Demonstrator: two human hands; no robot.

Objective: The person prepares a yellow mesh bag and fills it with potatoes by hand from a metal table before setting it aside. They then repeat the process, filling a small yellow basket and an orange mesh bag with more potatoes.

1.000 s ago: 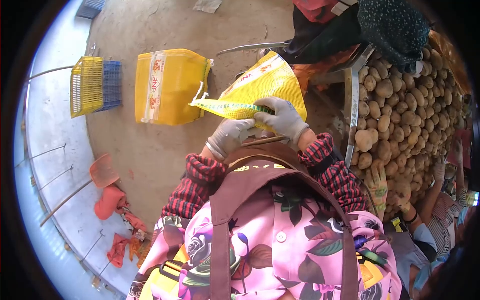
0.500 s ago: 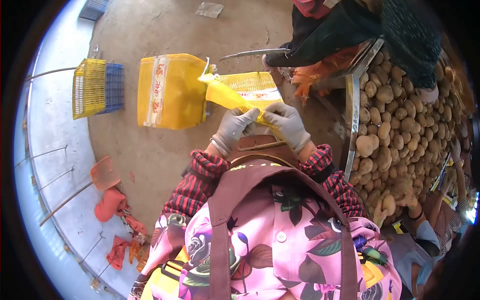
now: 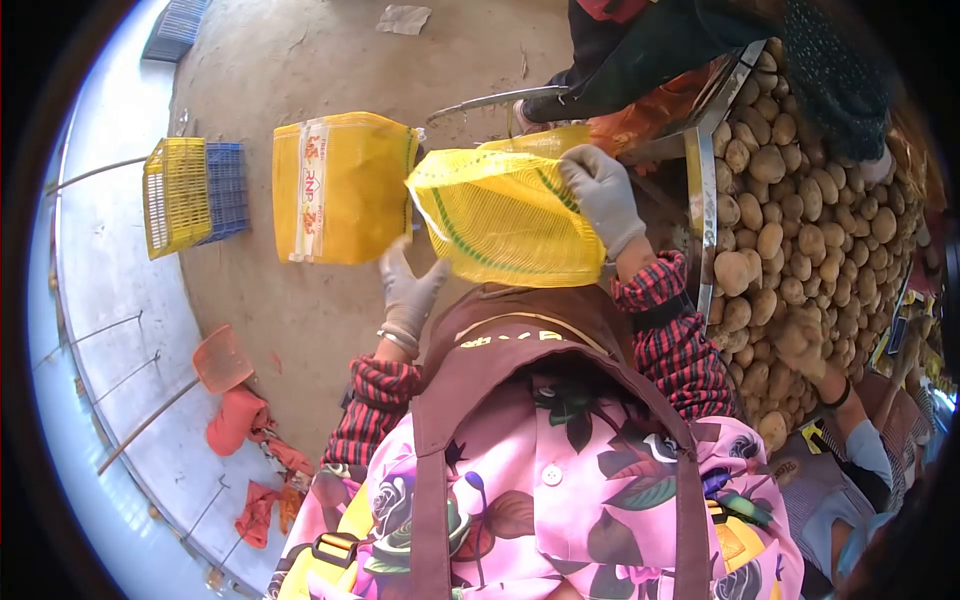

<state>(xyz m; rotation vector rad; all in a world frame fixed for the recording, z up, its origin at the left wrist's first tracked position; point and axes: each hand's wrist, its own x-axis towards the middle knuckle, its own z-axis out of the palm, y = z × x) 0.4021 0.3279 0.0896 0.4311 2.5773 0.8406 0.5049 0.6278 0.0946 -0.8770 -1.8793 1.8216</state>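
Note:
A yellow mesh bag (image 3: 510,225) hangs in front of me, its mouth spread wide, with a green dashed line along the weave. My right hand (image 3: 606,200), in a pale glove, is closed on the bag's right edge. Left of the bag, my left hand (image 3: 410,295), also gloved, has its thumb and fingers apart and holds nothing. Just beyond it stands a boxy yellow mesh sack (image 3: 370,190) with a white printed band. More yellow material (image 3: 545,143) shows behind the held bag; its full shape is hidden.
Potatoes (image 3: 800,235) fill a metal-edged table (image 3: 703,200) on the right, where other people's hands reach in. A person's dark-clothed leg (image 3: 640,75) is ahead. Yellow (image 3: 175,197) and blue crates (image 3: 227,190) and an orange shovel (image 3: 222,358) are on the left.
Both hands were together on the bunched, narrow bag. Now its mouth is spread wide, my left hand has let go and moved left and down, and my right hand has moved right.

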